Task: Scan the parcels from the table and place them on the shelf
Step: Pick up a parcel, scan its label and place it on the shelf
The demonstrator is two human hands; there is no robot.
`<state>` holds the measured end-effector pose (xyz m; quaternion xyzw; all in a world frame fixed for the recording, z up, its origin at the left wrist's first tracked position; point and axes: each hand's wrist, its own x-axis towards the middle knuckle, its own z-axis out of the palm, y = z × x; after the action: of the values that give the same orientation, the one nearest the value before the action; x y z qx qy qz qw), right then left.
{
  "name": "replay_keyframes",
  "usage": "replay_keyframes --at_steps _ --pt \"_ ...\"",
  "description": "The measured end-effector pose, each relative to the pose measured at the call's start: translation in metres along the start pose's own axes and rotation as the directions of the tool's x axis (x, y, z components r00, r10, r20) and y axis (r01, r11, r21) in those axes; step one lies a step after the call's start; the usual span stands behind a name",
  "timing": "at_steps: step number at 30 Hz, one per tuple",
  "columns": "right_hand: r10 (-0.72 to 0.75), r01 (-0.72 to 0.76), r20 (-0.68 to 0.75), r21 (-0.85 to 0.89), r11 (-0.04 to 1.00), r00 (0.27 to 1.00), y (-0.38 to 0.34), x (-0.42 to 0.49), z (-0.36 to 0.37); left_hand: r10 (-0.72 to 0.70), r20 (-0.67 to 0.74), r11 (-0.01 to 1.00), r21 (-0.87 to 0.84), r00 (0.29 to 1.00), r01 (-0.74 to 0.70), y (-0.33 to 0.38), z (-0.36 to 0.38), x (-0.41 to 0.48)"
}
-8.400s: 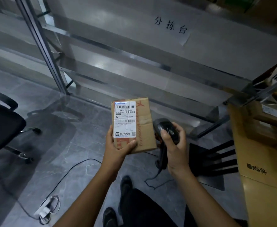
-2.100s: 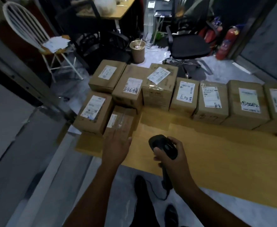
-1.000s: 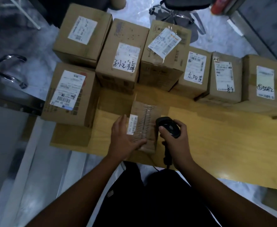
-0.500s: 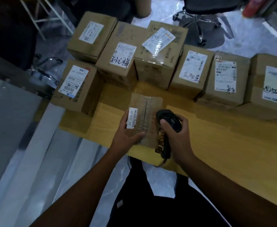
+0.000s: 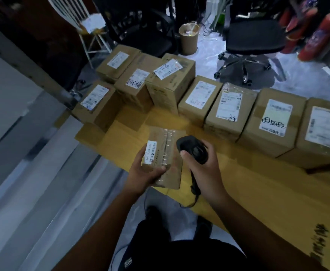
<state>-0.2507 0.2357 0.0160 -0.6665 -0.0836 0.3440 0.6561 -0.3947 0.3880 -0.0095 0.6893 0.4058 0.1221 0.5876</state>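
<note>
My left hand (image 5: 143, 174) grips a small brown taped parcel (image 5: 165, 153) by its left side, lifted above the front edge of the cardboard-covered table (image 5: 267, 192). A narrow white barcode label sits on the parcel's left edge. My right hand (image 5: 201, 167) holds a black handheld barcode scanner (image 5: 192, 148) just right of the parcel, its head close to the parcel's top face and its cable hanging below the table edge. Several labelled cardboard parcels (image 5: 229, 110) stand in rows along the table's far side.
A grey metal shelf frame (image 5: 23, 114) runs along the left. Beyond the table are a black office chair (image 5: 252, 42), a white chair (image 5: 86, 22), a brown bin (image 5: 188, 39) and red fire extinguishers (image 5: 320, 34). My legs and shoes show on the pale floor.
The parcel has come up off the table in my left hand and sits nearer the table's edge. The scanner stays beside it. The view has tilted up, showing more of the room.
</note>
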Motion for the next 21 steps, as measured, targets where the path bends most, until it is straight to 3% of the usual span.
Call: replay_keyframes --at_steps 3,8,21 --pt "-0.035 0.055 0.185 -0.105 0.993 0.982 -0.007 -0.013 0.003 0.010 0.007 0.986 0.167 1.000 -0.011 -0.006 -0.023 -0.013" --pt "-0.035 0.161 0.435 -0.255 0.953 0.900 -0.012 -0.035 0.020 -0.025 0.000 0.957 0.289 1.000 0.023 -0.023 -0.064 -0.040" --pt "0.033 0.293 0.626 -0.410 0.864 0.779 0.022 -0.135 0.082 0.006 -0.162 0.939 0.341 0.987 0.050 -0.096 -0.137 -0.169"
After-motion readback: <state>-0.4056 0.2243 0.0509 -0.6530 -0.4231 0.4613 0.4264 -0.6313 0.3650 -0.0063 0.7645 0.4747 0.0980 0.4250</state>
